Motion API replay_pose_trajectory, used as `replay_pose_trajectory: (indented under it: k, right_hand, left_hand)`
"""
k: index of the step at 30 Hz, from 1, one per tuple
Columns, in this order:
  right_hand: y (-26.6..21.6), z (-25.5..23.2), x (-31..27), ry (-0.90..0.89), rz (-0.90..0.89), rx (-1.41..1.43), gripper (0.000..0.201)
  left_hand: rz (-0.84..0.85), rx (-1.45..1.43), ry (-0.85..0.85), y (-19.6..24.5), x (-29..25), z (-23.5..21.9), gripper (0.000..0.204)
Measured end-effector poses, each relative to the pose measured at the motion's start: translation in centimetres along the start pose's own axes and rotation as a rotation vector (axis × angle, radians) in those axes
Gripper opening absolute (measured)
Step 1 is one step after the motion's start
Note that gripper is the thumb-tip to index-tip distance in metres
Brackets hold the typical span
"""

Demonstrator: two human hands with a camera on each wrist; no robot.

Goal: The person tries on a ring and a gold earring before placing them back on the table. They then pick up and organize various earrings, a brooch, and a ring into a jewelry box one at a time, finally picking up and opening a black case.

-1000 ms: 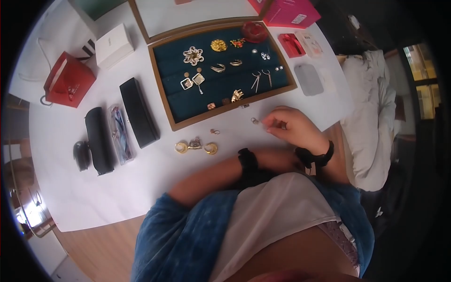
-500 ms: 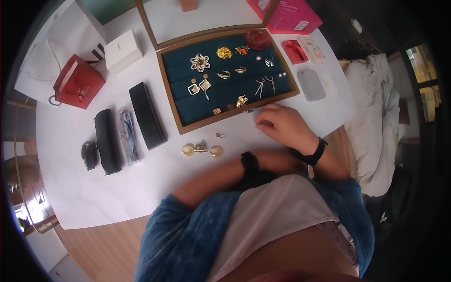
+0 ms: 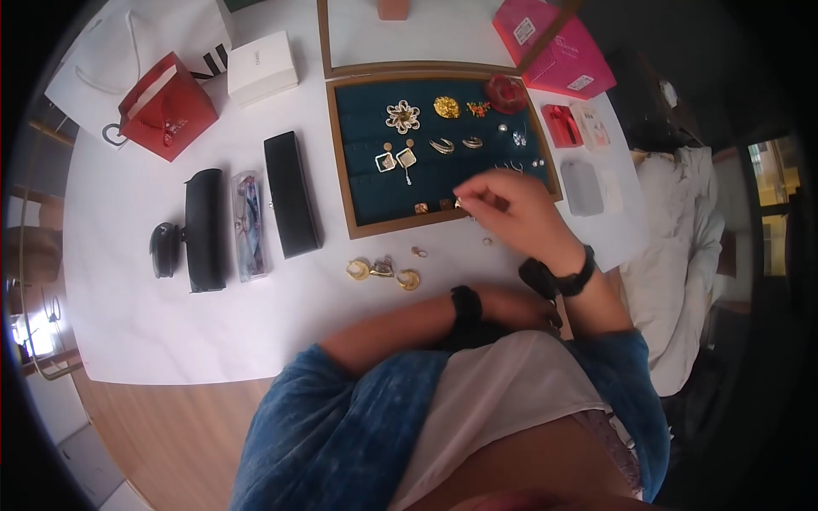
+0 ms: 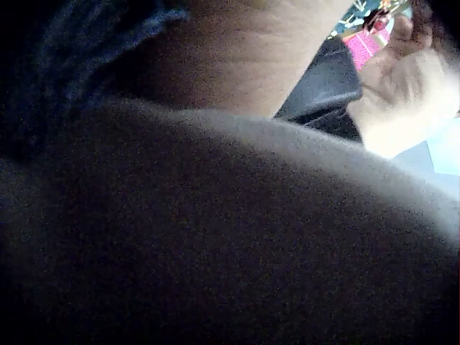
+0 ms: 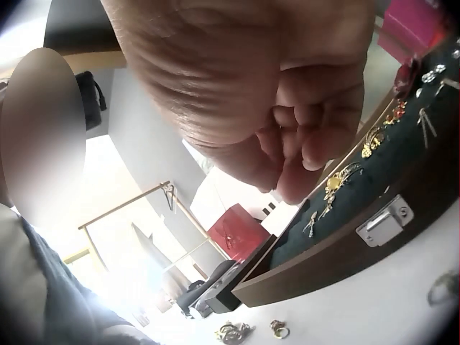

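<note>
My right hand (image 3: 511,209) reaches over the front edge of the wooden jewelry box (image 3: 400,226), its fingers curled and the thumb close to the index finger. The fingertips overlap a gold brooch (image 3: 457,203) inside, so little of it shows; I cannot tell if they pinch it. A small ring (image 3: 487,242) lies on the table just below this hand, and another ring (image 3: 418,251) lies further left. Two gold hoop earrings (image 3: 409,279) flank a silvery piece (image 3: 383,266). My left hand (image 3: 532,308) lies low near my body, its fingers in shadow behind the right wrist.
The box lid stands raised behind. Inside lie a flower brooch (image 3: 403,117), earrings and a red bangle (image 3: 506,94). To the left are black cases (image 3: 290,194), a red bag (image 3: 169,106) and a white box (image 3: 262,68); a pink box (image 3: 555,48) stands at the back right.
My right hand has moved from beside the small ring, across it, up to the box's front row. The ring is uncovered again on the table. The head view has shifted; the left arm stays put.
</note>
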State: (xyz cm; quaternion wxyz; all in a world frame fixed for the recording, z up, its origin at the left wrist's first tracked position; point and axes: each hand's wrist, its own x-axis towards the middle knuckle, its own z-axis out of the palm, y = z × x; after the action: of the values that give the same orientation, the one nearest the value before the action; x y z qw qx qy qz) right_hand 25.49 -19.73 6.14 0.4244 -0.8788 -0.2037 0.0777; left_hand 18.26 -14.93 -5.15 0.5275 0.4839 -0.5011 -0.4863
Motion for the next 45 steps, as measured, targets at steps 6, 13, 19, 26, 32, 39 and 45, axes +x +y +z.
replay_pose_trajectory:
  k: [6,13,19,26,32,39,45]
  right_hand:
    - [1.4,3.2,5.2,0.081,-0.042,-0.081,0.015]
    - [1.4,4.4,5.8,0.105,-0.117,-0.263,0.014]
    - [1.8,4.4,5.3,0.118,-0.103,-0.307,0.015]
    - [2.1,4.4,4.8,0.135,-0.096,-0.377,0.018]
    - [0.7,2.0,3.4,0.134,-0.051,-0.238,0.020]
    - [1.0,-2.7,-3.2,-0.019,0.039,-0.241,0.014]
    - [4.0,-1.5,-5.3,-0.181,-0.014,-0.366,0.015]
  left_hand:
    - [0.035,-0.132,0.007,-3.9,2.3,0.9,0.056]
    - [0.056,-0.079,0.062,-2.2,1.3,0.4,0.057]
    - [0.094,-0.077,0.021,-1.1,0.9,0.0,0.055]
    - [0.108,-0.145,0.018,-0.4,0.4,0.1,0.054]
    - [0.142,-0.210,0.024,-0.5,0.5,0.3,0.051]
    - [-0.010,-0.017,0.003,0.5,0.0,0.0,0.050]
    - [0.030,0.001,-0.066,0.5,0.2,-0.5,0.049]
